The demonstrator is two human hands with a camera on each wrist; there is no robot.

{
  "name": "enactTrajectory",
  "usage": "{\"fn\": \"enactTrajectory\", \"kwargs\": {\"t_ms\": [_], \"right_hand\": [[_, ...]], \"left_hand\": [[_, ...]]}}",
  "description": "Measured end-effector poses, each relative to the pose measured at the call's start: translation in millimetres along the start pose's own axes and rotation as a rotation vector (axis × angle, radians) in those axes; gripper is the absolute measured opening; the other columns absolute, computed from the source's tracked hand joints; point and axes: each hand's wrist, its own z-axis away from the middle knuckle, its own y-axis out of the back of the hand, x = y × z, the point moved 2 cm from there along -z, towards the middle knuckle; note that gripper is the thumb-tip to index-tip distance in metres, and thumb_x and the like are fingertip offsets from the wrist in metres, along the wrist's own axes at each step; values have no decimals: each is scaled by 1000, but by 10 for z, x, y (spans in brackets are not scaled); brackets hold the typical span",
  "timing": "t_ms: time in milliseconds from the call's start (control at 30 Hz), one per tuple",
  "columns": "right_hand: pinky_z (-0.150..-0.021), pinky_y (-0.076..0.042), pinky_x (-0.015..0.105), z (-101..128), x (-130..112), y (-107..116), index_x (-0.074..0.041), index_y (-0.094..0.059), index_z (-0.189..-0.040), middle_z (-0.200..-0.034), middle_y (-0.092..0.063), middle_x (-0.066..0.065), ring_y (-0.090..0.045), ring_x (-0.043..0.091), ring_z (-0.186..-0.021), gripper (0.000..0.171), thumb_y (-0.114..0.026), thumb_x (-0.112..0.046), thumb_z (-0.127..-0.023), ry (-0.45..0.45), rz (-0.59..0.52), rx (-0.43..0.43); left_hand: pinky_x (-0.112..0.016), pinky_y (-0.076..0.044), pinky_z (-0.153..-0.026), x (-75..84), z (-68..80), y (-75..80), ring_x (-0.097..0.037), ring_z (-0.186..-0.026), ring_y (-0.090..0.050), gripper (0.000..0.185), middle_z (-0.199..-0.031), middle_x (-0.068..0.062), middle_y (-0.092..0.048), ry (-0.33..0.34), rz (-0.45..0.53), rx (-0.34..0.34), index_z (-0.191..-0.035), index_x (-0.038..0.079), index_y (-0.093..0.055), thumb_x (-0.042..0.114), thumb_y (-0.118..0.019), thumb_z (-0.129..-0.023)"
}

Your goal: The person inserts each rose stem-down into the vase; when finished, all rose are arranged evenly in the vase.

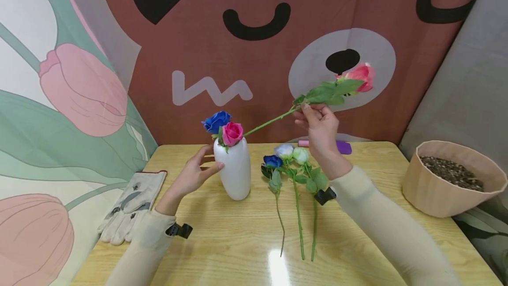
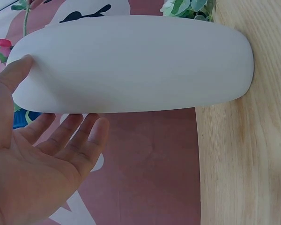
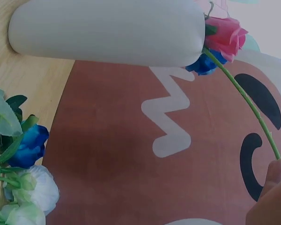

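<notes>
Only the head view shows gloves (image 1: pixel 131 206) beside the white vase (image 1: pixel 236 170).

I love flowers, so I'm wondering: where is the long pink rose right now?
In the head view the pink rose is up on the right, held by the right hand, its stem tip at the mouth of the white vase.

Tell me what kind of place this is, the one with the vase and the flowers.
Probably a small staged flower-arranging corner indoors: a light wooden table stands against printed cartoon bear and tulip backdrops, with a white ceramic vase of roses, loose artificial flower stems and a beige pot of soil.
</notes>
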Motion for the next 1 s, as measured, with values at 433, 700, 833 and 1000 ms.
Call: {"fn": "enactTrajectory", "kwargs": {"t_ms": [433,700,833,1000], "right_hand": [[-69,-61,26,26,102,-198,-7,-61,-99,-86,-73,-1,-74,12,-76,4,-63,-10,-98,-78,87,-119],[-70,-61,26,61,199,-323,-7,-61,-101,-88,-74,-2,-74,10,-76,6,-64,-12,-98,-119,120,-196],[-73,-62,27,77,255,-371,-10,-63,-101,-90,-73,-2,-75,14,-81,5,-64,-15,-98,-143,169,-203],[-75,-62,28,89,314,-430,-10,-63,-102,-90,-73,-3,-75,21,-87,7,-64,-16,-98,-150,219,-209]], "left_hand": [[-53,-55,-98,19,1,-1,-36,-133,-53,72,-154,-6,-44,3,0,-2,-154,24,-35,50,-65,-94],[-53,-54,-99,41,3,-6,-36,-134,-52,72,-154,-6,-43,4,4,-6,-154,24,-34,50,-65,-94],[-53,-54,-99,39,6,-7,-36,-134,-52,72,-154,-6,-43,3,7,-6,-154,23,-34,50,-65,-94],[-53,-54,-99,25,14,-6,-36,-134,-52,72,-154,-6,-43,3,6,-5,-154,23,-34,49,-65,-94]]}}
